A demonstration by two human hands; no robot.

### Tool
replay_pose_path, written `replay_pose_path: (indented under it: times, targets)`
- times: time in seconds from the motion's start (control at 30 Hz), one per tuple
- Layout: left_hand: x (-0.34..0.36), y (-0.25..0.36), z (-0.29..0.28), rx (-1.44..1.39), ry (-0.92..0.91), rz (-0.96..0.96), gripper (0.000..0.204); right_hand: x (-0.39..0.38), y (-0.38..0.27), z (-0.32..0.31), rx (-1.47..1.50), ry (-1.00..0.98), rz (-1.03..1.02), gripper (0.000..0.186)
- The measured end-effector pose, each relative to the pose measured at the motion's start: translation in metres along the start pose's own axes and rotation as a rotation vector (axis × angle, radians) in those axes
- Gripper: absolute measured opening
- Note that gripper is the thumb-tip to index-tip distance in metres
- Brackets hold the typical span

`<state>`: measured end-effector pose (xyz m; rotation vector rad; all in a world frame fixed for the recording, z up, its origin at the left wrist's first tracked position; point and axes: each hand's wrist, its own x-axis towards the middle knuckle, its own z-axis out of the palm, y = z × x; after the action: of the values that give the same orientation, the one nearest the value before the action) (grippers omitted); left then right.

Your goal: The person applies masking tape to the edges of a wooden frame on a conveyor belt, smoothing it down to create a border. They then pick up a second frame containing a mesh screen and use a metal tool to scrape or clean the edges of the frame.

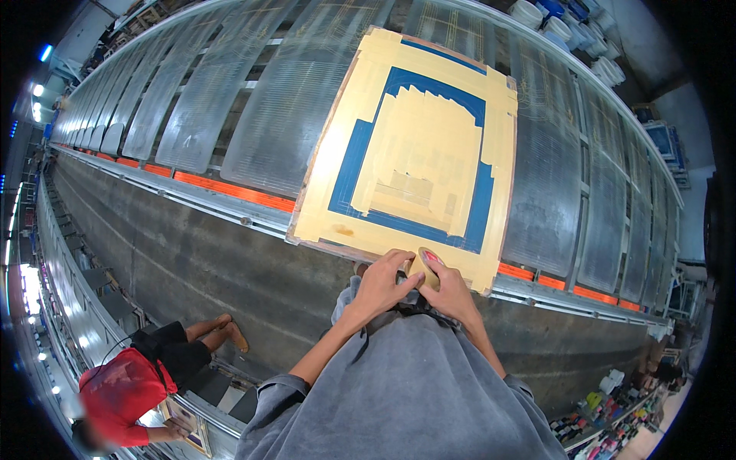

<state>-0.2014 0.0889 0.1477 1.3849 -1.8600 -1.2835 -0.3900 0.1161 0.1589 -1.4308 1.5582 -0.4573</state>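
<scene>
A roll of tan tape point(418, 268) is held at my waist, just at the near edge of a large taped screen frame point(307, 222). My right hand point(451, 293) wraps around the roll from the right. Closed as well, my left hand point(380, 285) has its thumb and fingers against the roll's left side; a loose tape end cannot be made out. Tan tape strips cover the frame's border and much of its middle, leaving a blue band point(349, 165) around the center. A brownish stain point(343, 230) marks the lower left border.
The frame lies on a long table of grey printing boards point(284, 115) with an orange rail point(230, 189) along the near side. A person in red point(126, 387) works at another table behind left. White buckets point(529, 14) stand at the far right.
</scene>
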Motion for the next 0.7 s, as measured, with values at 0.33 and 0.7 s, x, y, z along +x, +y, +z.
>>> replay_pose_path:
  times: [0.33, 0.7]
  targets:
    - [-0.004, -0.012, 0.01, -0.021, -0.013, -0.011, 0.056, -0.001, 0.003, -0.001, 0.056, 0.033, -0.04, 0.055]
    - [-0.005, -0.005, 0.0, -0.043, -0.059, -0.049, 0.057, -0.002, -0.002, -0.001, 0.021, 0.013, -0.04, 0.054]
